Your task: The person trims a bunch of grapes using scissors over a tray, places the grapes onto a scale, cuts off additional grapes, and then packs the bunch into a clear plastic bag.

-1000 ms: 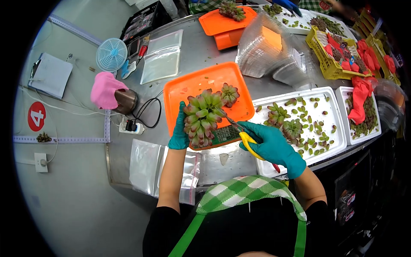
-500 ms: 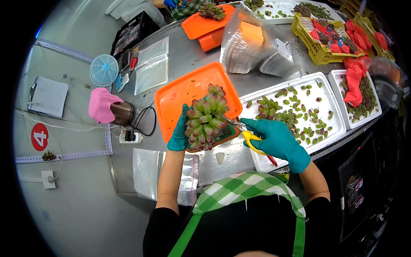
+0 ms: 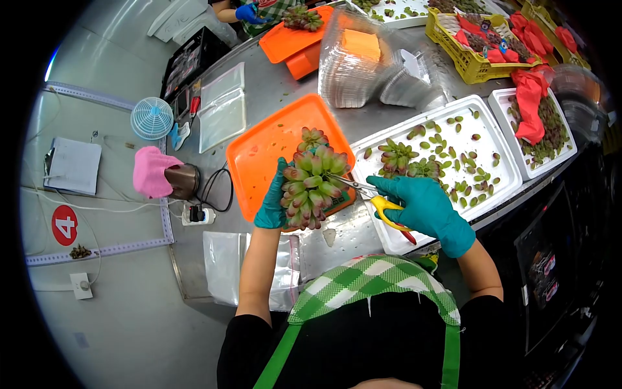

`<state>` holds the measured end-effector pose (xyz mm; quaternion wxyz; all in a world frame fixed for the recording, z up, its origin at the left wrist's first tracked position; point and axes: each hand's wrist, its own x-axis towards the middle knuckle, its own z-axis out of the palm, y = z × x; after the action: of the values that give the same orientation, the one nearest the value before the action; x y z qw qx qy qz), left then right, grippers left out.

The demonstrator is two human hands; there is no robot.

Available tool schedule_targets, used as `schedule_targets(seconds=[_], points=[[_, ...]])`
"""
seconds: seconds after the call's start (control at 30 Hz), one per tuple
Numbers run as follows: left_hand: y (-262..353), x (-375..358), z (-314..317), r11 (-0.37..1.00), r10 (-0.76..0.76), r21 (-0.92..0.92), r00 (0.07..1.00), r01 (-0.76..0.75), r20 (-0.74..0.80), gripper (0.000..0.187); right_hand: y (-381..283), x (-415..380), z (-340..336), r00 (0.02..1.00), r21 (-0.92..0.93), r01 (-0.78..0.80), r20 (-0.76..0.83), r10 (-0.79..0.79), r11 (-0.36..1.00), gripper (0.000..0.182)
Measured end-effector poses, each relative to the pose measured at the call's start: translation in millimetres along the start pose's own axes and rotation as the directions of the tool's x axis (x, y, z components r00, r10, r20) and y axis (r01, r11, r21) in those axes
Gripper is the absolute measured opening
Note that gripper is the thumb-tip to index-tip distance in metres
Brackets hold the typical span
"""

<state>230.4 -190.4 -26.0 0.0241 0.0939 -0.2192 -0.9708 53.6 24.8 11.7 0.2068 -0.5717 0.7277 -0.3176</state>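
Observation:
In my gloved left hand [image 3: 273,198] is a clustered succulent [image 3: 312,181] with plump green leaves tipped reddish, held above an orange scale tray [image 3: 249,155]. My right hand [image 3: 424,211], also in a teal glove, grips yellow-handled scissors [image 3: 387,211]. Their metal blades reach in among the leaves on the succulent's right side; the tips are partly hidden there. Just beyond my right hand, a white foam tray [image 3: 505,185] holds loose leaves and a couple of succulent rosettes [image 3: 396,157].
Stacked clear plastic containers [image 3: 346,81] stand behind the orange tray. A yellow crate [image 3: 476,68] and a smaller white tray [image 3: 538,170] of plants are at right. Plastic bags [image 3: 220,259] lie at the near edge. Across the table shows another person's blue-gloved hand [image 3: 249,13].
The view has shifted slightly, so the table items sit a little further left. The scissors remain at the succulent, and more of their blades shows. The other person's hand has come further into view.

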Motion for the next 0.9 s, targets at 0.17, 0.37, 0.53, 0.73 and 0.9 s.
schedule_targets(seconds=[0.17,0.37,0.53,0.73,0.9], points=[[-12,3,-3,1.0,-0.018,-0.026,0.997,0.016,-0.069,0.071,-2,-6,-10,0.993,-0.132,-0.051,0.095,0.064,0.99,0.041],[-47,2,-7,0.999,-0.019,0.024,0.991,0.023,-0.134,0.074,6,-29,-10,0.992,-0.115,-0.074,0.093,0.085,0.991,0.037],[-55,1,-20,0.996,-0.056,-0.069,0.995,0.05,-0.079,0.072,7,-33,-11,0.991,-0.13,-0.078,0.098,0.091,0.988,0.037],[-52,7,-14,0.97,-0.148,-0.207,0.986,0.128,-0.082,0.09,4,-29,-10,0.99,-0.173,-0.079,0.104,0.098,0.982,0.037],[-51,6,-31,0.972,-0.111,-0.228,0.969,0.059,-0.222,0.09,-3,-25,-13,0.983,-0.184,-0.109,0.127,0.134,0.977,0.036]])
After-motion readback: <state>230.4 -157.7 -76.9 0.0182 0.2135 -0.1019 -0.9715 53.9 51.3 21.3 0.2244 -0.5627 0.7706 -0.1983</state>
